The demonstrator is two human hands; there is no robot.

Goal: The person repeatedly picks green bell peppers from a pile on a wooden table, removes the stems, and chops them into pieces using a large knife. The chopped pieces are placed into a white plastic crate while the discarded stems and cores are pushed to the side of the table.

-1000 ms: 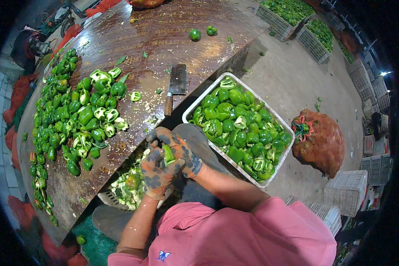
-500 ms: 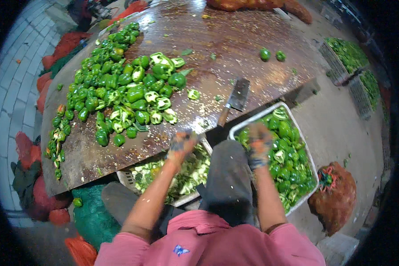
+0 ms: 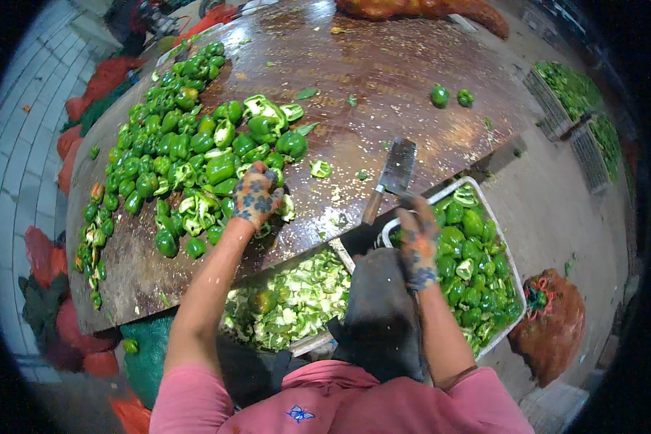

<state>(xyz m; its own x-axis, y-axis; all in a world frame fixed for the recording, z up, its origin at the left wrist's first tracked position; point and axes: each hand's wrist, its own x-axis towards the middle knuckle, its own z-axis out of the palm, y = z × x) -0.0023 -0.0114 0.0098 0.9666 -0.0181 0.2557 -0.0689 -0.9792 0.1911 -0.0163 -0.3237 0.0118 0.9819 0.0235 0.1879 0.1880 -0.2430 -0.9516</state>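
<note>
My left hand, in a patterned glove, rests at the near right edge of a pile of green bell peppers on the brown table. Its fingers are curled in among cut peppers; whatever they grip is hidden. A cut pepper piece lies just beside that hand. My right hand, gloved the same way, hovers over the left rim of a white crate full of green peppers. Motion smears its fingers, and a dark streak shows at their tips. A cleaver with a wooden handle lies close beyond it.
Between the table edge and my legs sits a crate of pale pepper scraps. Two whole peppers lie at the table's far right. A red mesh sack stands right of the white crate, and a green sack is under the table's left.
My left hand has moved from above the scrap crate, forward and left, to the pepper pile. My right hand has shifted slightly toward the cleaver. The view has moved a little.
</note>
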